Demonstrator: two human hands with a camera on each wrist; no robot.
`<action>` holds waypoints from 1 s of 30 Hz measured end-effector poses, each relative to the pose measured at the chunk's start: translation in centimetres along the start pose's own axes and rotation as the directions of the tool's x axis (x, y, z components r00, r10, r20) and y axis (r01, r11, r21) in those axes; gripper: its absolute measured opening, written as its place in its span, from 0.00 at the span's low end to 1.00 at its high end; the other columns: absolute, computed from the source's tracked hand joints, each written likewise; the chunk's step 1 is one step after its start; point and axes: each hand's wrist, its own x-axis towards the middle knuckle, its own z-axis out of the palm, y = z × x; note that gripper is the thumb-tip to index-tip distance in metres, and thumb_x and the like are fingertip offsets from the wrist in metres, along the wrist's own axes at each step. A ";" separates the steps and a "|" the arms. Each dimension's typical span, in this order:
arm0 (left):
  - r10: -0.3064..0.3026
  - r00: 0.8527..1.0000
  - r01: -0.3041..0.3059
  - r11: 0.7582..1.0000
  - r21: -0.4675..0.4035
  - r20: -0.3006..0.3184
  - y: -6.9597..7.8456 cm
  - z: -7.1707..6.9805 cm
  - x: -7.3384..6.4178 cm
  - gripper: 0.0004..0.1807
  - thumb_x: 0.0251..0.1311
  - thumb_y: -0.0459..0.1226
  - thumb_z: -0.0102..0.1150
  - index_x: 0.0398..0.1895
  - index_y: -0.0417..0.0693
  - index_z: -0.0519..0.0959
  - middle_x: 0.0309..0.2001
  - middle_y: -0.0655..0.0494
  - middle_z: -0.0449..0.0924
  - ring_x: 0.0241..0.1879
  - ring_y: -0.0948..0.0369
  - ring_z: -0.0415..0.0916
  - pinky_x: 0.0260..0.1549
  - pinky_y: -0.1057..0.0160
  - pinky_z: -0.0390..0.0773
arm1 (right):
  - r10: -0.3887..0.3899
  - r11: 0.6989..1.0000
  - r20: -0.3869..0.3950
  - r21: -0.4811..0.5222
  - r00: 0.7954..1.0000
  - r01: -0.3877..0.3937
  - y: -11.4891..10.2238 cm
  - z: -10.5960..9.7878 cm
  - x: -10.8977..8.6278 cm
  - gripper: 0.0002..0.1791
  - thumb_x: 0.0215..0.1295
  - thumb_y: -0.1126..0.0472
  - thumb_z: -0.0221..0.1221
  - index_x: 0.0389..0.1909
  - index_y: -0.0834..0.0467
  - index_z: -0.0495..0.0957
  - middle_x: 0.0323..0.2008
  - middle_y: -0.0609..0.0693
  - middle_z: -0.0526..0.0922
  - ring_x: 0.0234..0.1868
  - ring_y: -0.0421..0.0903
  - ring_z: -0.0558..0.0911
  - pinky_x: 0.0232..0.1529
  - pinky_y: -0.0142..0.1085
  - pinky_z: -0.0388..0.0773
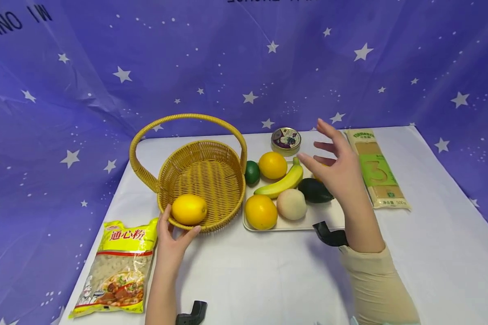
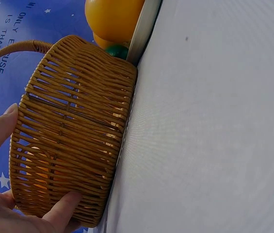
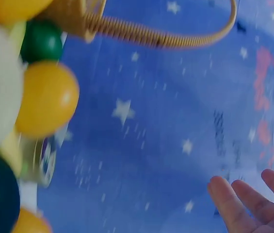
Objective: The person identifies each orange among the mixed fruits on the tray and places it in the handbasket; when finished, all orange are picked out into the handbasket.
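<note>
My left hand [image 1: 171, 239] holds the near-left side of a woven basket [image 1: 205, 146], with fingers spread along its rim and outer wall. Inside the basket, by that hand, lies a yellow lemon [image 1: 189, 209]. My right hand [image 1: 338, 164] is raised over the right part of a cream tray [image 1: 298, 225], fingers apart and holding nothing. On the tray are a banana [image 1: 282, 183], a pale peach [image 1: 291, 204], a dark avocado [image 1: 315, 191], oranges [image 1: 261, 212] and a green fruit [image 1: 252, 173]. One orange-coloured fruit is mostly hidden behind my right hand.
A bag of macaroni [image 1: 119, 266] lies at the left. A round tin [image 1: 286, 140] stands behind the tray, and a noodle packet [image 1: 376, 169] lies to its right. The basket's tall handle [image 1: 187, 116] arches up at the back. A starry blue cloth hangs behind the table.
</note>
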 end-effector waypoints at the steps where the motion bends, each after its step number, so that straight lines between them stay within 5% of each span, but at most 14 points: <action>1: -0.001 1.000 0.001 1.000 0.000 0.001 0.0 0.0 0.0 0.55 0.56 0.35 0.69 0.78 0.61 0.40 0.75 0.60 0.22 0.73 0.58 0.38 0.63 0.57 0.64 | 0.022 1.000 -0.020 -0.007 1.000 -0.022 0.4 -0.6 0.0 0.42 0.58 0.56 0.69 0.71 0.39 0.61 0.67 0.44 0.66 0.59 0.50 0.73 0.56 0.45 0.76; 12: -0.013 1.000 0.013 1.000 0.008 -0.015 0.3 -0.1 -0.1 0.55 0.56 0.33 0.68 0.78 0.58 0.40 0.76 0.57 0.24 0.74 0.54 0.35 0.64 0.53 0.63 | 0.235 0.960 -0.183 -0.113 0.955 -0.258 5.6 -4.5 -0.1 0.41 0.59 0.45 0.65 0.72 0.35 0.58 0.69 0.46 0.65 0.57 0.51 0.75 0.53 0.38 0.78; 18: -0.008 1.000 0.009 1.000 0.011 -0.019 0.2 0.0 -0.1 0.55 0.56 0.32 0.68 0.78 0.56 0.40 0.76 0.57 0.27 0.74 0.55 0.35 0.64 0.53 0.63 | 0.336 0.930 -0.159 -0.099 0.928 -0.354 9.0 -4.8 -0.3 0.43 0.59 0.40 0.64 0.74 0.40 0.57 0.69 0.51 0.65 0.53 0.51 0.76 0.54 0.40 0.77; 24: 0.002 1.000 -0.002 1.000 0.005 -0.020 0.1 0.2 -0.1 0.54 0.56 0.30 0.67 0.78 0.55 0.41 0.76 0.56 0.28 0.74 0.54 0.34 0.65 0.52 0.61 | 0.370 0.916 -0.126 -0.118 0.920 -0.384 11.4 -4.9 -0.7 0.45 0.59 0.39 0.62 0.75 0.48 0.56 0.69 0.55 0.63 0.54 0.56 0.76 0.46 0.30 0.78; 30: -0.002 1.000 0.002 1.000 0.004 -0.026 0.3 0.4 -0.2 0.55 0.56 0.30 0.68 0.78 0.55 0.41 0.76 0.56 0.28 0.74 0.54 0.35 0.65 0.51 0.61 | 0.397 0.904 -0.095 -0.133 0.913 -0.407 12.9 -5.0 -0.8 0.47 0.60 0.37 0.61 0.75 0.51 0.55 0.70 0.58 0.62 0.57 0.60 0.75 0.48 0.36 0.78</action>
